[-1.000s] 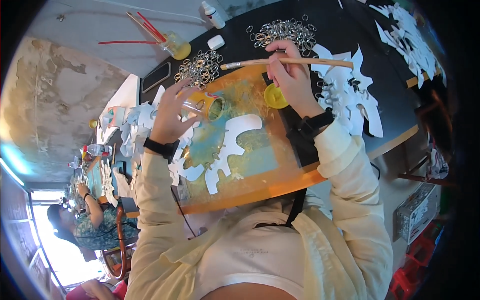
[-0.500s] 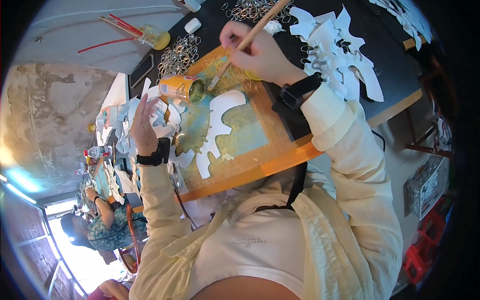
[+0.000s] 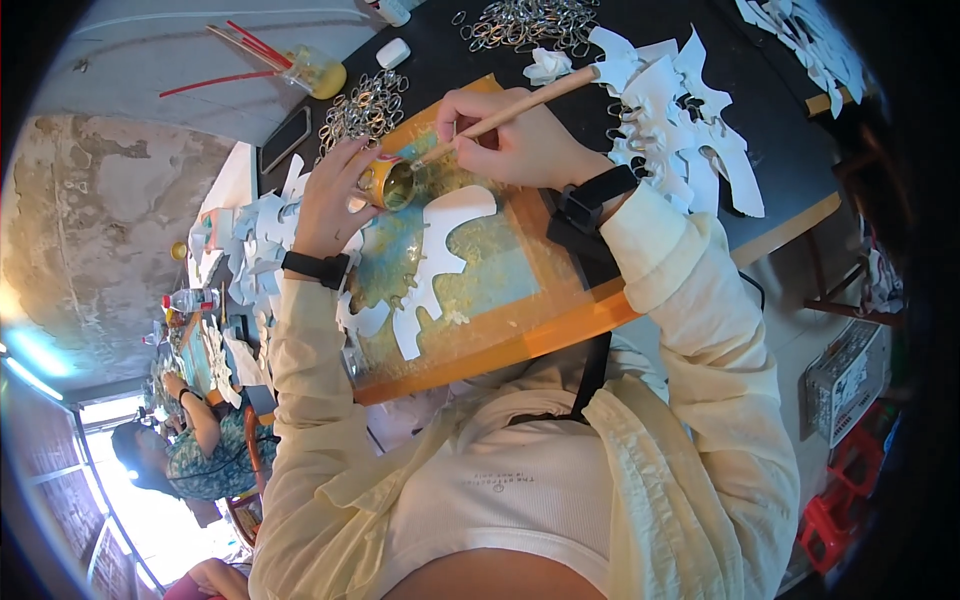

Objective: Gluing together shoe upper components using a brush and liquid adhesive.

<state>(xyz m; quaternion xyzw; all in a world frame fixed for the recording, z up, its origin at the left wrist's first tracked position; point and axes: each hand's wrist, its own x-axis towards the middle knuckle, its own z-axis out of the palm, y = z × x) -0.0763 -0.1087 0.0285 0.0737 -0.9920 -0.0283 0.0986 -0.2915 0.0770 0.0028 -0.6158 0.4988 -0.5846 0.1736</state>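
My left hand (image 3: pixel 328 203) is wrapped round an orange can (image 3: pixel 378 182) with an open top, tipped toward my right hand. My right hand (image 3: pixel 525 142) pinches the wooden handle of a paintbrush (image 3: pixel 548 93). The brush's tip is at the can's mouth; whether it touches the rim I cannot tell. Below the can, a white cut-out piece (image 3: pixel 437 240) with a scalloped edge lies on a stained board (image 3: pixel 500 262) framed in brown tape. A smaller white piece (image 3: pixel 365 318) lies to its left, near my left wrist.
White cut-outs pile up at the right (image 3: pixel 665 115) and left (image 3: pixel 255 255). Metal rings (image 3: pixel 362 110) lie beyond the can, with another heap (image 3: pixel 530 22) farther back. A jar of brushes (image 3: pixel 318 72) stands at the far left. A co-worker (image 3: pixel 210 455) sits at the left.
My left hand has moved up and right and closed round the can, which it was beside before. My right hand has lowered, bringing the brush to a flatter slant near the can's mouth.
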